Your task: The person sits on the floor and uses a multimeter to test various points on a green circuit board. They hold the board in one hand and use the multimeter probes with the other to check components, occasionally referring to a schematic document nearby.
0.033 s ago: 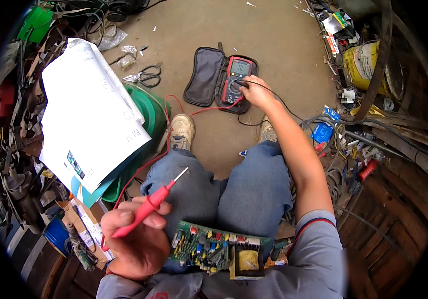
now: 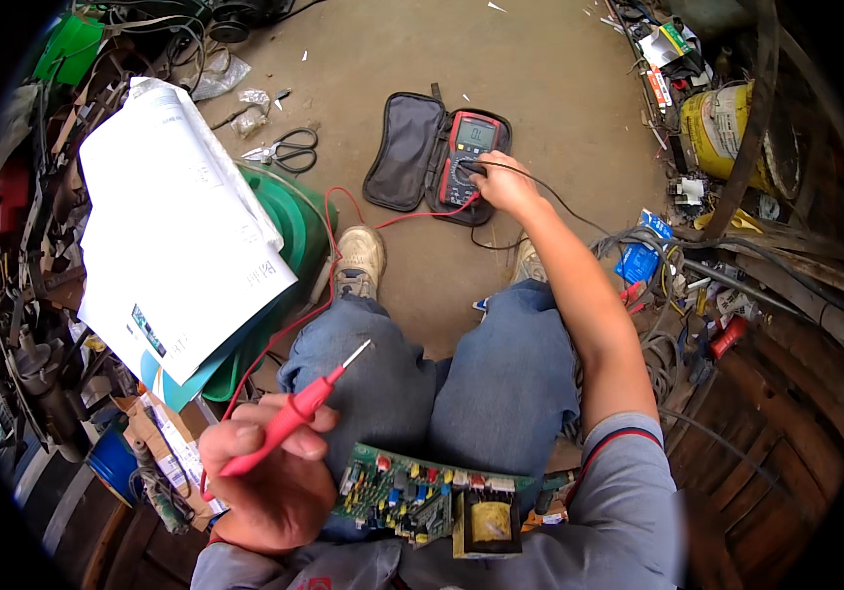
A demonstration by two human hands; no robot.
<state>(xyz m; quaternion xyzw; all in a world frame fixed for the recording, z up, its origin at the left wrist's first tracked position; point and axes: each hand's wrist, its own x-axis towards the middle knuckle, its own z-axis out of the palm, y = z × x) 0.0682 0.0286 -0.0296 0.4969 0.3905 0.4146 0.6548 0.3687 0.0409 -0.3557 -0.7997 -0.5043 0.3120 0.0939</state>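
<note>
My left hand (image 2: 274,472) is closed round a red test probe (image 2: 289,423), its metal tip pointing up and away to the right. A circuit board (image 2: 402,492) with a yellow-wrapped transformer (image 2: 489,521) rests on my lap, to the right of that hand. Farther off, a red and grey multimeter (image 2: 474,135) lies in its unzipped black case (image 2: 404,152) on the floor, display lit. My right hand (image 2: 508,187) reaches to its dial with bent fingers. A black lead (image 2: 550,187) runs from those fingers; the black probe there is mostly hidden. The red lead (image 2: 422,216) crosses the floor to the meter.
White paper sheets (image 2: 176,226) lie over a green tub (image 2: 289,226) at the left, with scissors (image 2: 289,150) beyond it. Scrap and tools crowd the left side. Cables (image 2: 663,354), a blue packet (image 2: 641,258) and a yellow bucket (image 2: 727,128) are at the right.
The red probe's tip and the circuit board sit very slightly lower in view. Both hands keep their places and holds.
</note>
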